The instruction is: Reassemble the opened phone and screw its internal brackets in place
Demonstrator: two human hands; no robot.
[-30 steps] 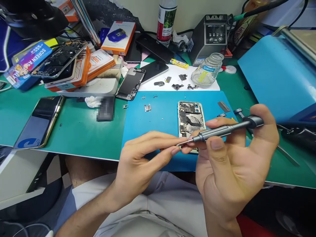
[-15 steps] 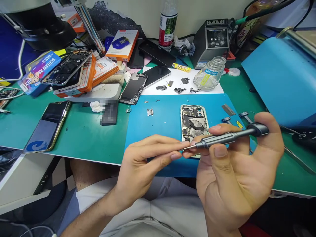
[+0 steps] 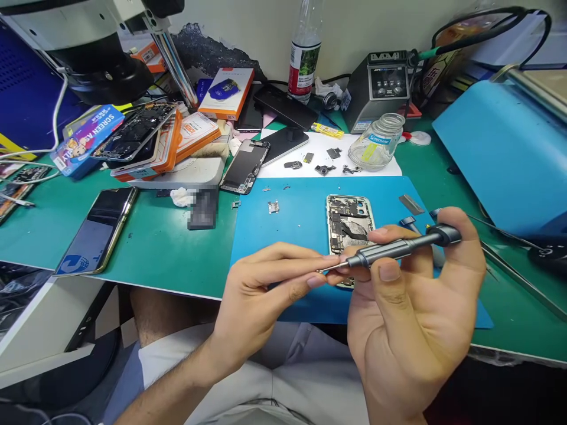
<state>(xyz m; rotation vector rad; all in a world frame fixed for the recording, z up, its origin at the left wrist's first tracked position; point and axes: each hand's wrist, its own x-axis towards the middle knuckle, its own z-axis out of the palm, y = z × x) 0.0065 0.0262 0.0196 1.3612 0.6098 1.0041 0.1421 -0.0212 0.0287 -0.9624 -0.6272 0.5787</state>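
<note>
Over the last second hardly anything moves between my hands; mostly my view tilts, so more of the microscope (image 3: 106,65) shows above the surface's (image 3: 186,254) far left corner. My right grip (image 3: 416,313) still grasps the screwdriver (image 3: 385,252), a finger pressing on its cap. The slim tip still reaches the thumb and forefinger of my left grip (image 3: 261,289); whether these pinch the tip or something tiny on it, I cannot tell. I take this to mean that the work is still up at my fingertips, none of it yet down in the phone (image 3: 352,221).

The screwdriver hangs above the near edge of the blue mat (image 3: 261,236), slanting slightly. Its handle is a smooth grey cylinder, stepped and metallic-looking, narrowing to a thin bright shaft. Behind it lies the phone, a pale rounded frame with dark boards and a silvery disc inside, its near end hidden by my hands. Toward the mat's far left corner sits a small metal bracket (image 3: 273,206), flat and cut out. Past the mat's far edge, clear glass curves in a squat jar (image 3: 376,141), and toward the surface's right edge lie long, steel-looking tweezers (image 3: 522,283).
</note>
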